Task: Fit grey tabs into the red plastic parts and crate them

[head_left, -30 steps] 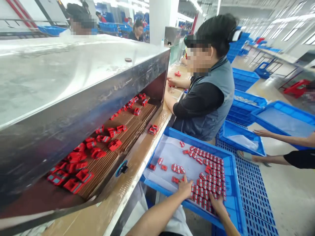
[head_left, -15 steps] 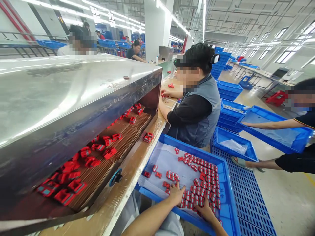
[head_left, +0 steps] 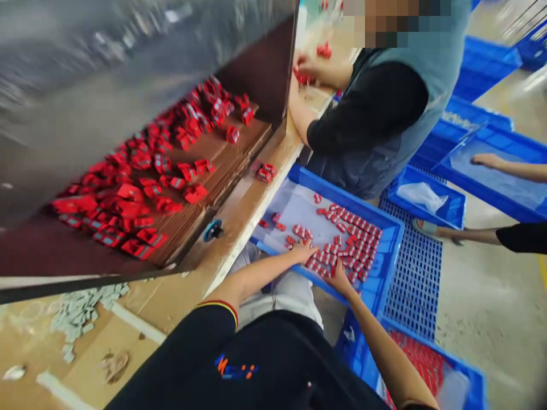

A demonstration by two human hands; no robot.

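Right of the frame's centre, the left hand [head_left: 304, 251] and right hand [head_left: 339, 280] reach over the near edge of a blue rectangular plastic tray [head_left: 390, 256]. Both touch small red blocks with pale stripes [head_left: 363, 245]; blur hides whether either hand pinches one. Blocks lie between the hands, in close rows to the right hand's upper right, and scattered above the left hand on a white sheet [head_left: 294, 196]. More red blocks heap under a grey metal hood [head_left: 128, 40], upper left.
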